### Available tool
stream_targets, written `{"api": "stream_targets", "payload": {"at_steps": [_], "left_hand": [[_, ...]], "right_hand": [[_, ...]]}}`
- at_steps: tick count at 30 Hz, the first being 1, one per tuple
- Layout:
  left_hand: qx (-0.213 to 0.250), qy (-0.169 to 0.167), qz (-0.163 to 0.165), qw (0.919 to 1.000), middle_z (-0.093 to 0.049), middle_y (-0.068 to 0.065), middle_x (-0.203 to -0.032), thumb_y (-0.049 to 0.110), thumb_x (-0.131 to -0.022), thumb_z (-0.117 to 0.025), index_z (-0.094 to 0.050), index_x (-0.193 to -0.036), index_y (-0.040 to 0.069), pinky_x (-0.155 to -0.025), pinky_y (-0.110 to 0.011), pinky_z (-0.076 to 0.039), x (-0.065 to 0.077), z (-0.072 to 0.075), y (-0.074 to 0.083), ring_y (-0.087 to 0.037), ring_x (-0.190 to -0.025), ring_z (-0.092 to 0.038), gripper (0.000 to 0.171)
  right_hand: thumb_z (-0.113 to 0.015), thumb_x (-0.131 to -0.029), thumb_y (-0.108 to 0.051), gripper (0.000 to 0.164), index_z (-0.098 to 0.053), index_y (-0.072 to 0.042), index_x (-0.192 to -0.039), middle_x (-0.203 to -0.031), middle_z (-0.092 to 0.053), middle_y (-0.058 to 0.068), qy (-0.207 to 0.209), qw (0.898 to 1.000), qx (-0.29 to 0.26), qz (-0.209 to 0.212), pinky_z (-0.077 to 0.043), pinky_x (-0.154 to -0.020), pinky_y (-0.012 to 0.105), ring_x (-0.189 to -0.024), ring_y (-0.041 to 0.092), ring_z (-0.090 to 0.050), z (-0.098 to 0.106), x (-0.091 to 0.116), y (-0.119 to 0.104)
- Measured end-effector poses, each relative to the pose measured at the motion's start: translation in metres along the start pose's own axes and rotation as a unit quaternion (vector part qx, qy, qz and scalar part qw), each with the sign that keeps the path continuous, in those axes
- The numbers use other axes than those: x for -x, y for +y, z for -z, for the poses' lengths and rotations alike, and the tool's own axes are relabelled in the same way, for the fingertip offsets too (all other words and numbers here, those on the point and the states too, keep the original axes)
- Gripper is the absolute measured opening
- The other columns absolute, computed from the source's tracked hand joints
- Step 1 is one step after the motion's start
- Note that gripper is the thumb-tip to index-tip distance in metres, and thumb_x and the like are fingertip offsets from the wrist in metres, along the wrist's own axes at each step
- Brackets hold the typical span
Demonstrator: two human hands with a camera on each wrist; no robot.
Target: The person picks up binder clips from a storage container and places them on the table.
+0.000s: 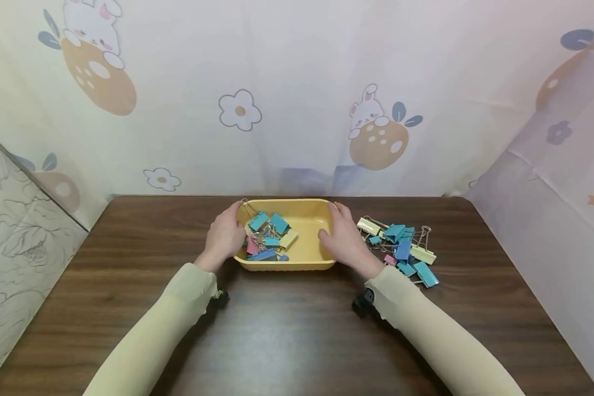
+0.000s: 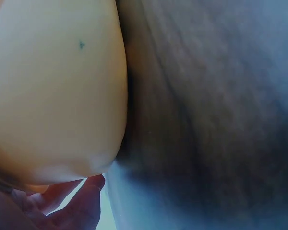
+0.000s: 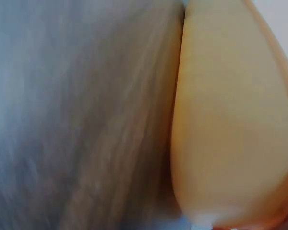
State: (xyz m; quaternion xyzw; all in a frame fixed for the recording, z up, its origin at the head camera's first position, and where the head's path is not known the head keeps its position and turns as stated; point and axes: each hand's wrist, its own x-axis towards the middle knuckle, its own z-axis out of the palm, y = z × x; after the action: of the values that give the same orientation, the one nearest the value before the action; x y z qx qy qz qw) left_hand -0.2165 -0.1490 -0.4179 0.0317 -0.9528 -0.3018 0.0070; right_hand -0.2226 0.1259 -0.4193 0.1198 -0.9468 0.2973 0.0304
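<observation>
A shallow yellow plastic tray (image 1: 309,237) sits at the back middle of the table. My left hand (image 1: 225,235) grips its left end, and my right hand (image 1: 345,235) holds the right end with the thumb over the rim. Teal, blue, yellow and pink binder clips (image 1: 272,241) lie heaped in the tray's left half. The left wrist view shows the tray's smooth outer wall (image 2: 57,96) and curled fingers (image 2: 89,199) at its end. In the right wrist view the outer wall (image 3: 230,120) fills the right side, with the hand mostly hidden.
To the right of my right hand, a loose pile of binder clips (image 1: 403,250) lies on the dark wooden table (image 1: 297,335). A patterned curtain (image 1: 297,126) hangs along the table's back edge. More patterned cloth borders both sides.
</observation>
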Motion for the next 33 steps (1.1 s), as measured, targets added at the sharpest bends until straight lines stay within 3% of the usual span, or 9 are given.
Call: {"api": "stream_targets", "payload": {"at_steps": [6, 10, 14, 16, 23, 28, 33], "left_hand": [[0.004, 0.001, -0.005, 1.0000, -0.045, -0.012, -0.139, 0.010, -0.091, -0.042, -0.031, -0.146, 0.015, -0.056, -0.036, -0.044, -0.002, 0.001, -0.005, -0.028, -0.077, -0.054, 0.056], [-0.014, 0.005, -0.009, 0.9999, -0.046, -0.012, -0.138, 0.010, -0.089, -0.044, -0.032, -0.146, 0.013, -0.064, -0.042, -0.049, -0.002, -0.001, -0.007, -0.028, -0.088, -0.057, 0.057], [-0.027, 0.006, -0.015, 0.9995, -0.047, -0.013, -0.137, 0.010, -0.089, -0.045, -0.033, -0.145, 0.012, -0.078, -0.049, -0.049, -0.004, -0.003, -0.004, -0.030, -0.101, -0.057, 0.057], [-0.028, 0.006, -0.013, 0.9995, -0.047, -0.012, -0.137, 0.010, -0.089, -0.045, -0.033, -0.145, 0.013, -0.080, -0.050, -0.048, -0.005, -0.004, -0.003, -0.031, -0.104, -0.057, 0.057], [-0.021, 0.020, -0.025, 0.9993, -0.046, -0.012, -0.138, 0.012, -0.090, -0.047, -0.035, -0.143, 0.010, -0.090, -0.050, -0.043, -0.004, -0.003, -0.001, -0.031, -0.116, -0.051, 0.055], [-0.015, 0.062, -0.076, 0.9951, -0.046, -0.009, -0.137, 0.015, -0.088, -0.055, -0.043, -0.138, 0.010, -0.100, -0.047, -0.035, -0.002, -0.003, -0.001, -0.029, -0.124, -0.042, 0.052], [-0.030, 0.083, -0.135, 0.9869, -0.045, -0.007, -0.138, 0.017, -0.086, -0.060, -0.043, -0.138, 0.011, -0.103, -0.043, -0.033, -0.001, -0.004, -0.001, -0.027, -0.126, -0.038, 0.055]], "right_hand": [[-0.055, -0.088, -0.023, 0.076, -0.014, -0.009, -0.150, -0.150, -0.015, 0.018, -0.010, 1.000, 0.016, -0.014, -0.047, -0.077, 0.044, -0.089, 0.032, -0.060, -0.007, 0.003, -0.008], [-0.053, -0.088, -0.029, 0.077, -0.012, -0.012, -0.151, -0.146, -0.020, 0.020, -0.030, 0.998, 0.051, -0.026, -0.047, -0.068, 0.042, -0.077, 0.028, -0.058, -0.006, 0.004, -0.008], [-0.054, -0.086, -0.032, 0.074, -0.020, -0.014, -0.149, -0.136, -0.031, 0.023, -0.028, 0.994, 0.103, -0.027, -0.043, -0.081, 0.050, -0.096, 0.035, -0.053, -0.002, 0.005, -0.006], [-0.055, -0.085, -0.033, 0.074, -0.022, -0.014, -0.149, -0.134, -0.033, 0.024, -0.026, 0.993, 0.109, -0.024, -0.039, -0.088, 0.052, -0.106, 0.038, -0.047, -0.002, 0.004, -0.005], [-0.055, -0.085, -0.024, 0.070, -0.025, -0.011, -0.148, -0.139, -0.028, 0.023, -0.011, 1.000, 0.016, -0.018, -0.040, -0.093, 0.048, -0.111, 0.037, -0.048, -0.006, 0.002, 0.001], [-0.055, -0.084, -0.018, 0.065, -0.032, -0.010, -0.144, -0.138, -0.032, 0.021, 0.008, 0.999, -0.035, -0.013, -0.033, -0.101, 0.046, -0.122, 0.034, -0.040, -0.008, 0.001, 0.003], [-0.058, -0.085, -0.016, 0.070, -0.027, -0.008, -0.147, -0.151, -0.016, 0.017, 0.011, 1.000, -0.025, 0.003, -0.029, -0.104, 0.049, -0.132, 0.036, -0.029, -0.007, 0.004, 0.001]]}}
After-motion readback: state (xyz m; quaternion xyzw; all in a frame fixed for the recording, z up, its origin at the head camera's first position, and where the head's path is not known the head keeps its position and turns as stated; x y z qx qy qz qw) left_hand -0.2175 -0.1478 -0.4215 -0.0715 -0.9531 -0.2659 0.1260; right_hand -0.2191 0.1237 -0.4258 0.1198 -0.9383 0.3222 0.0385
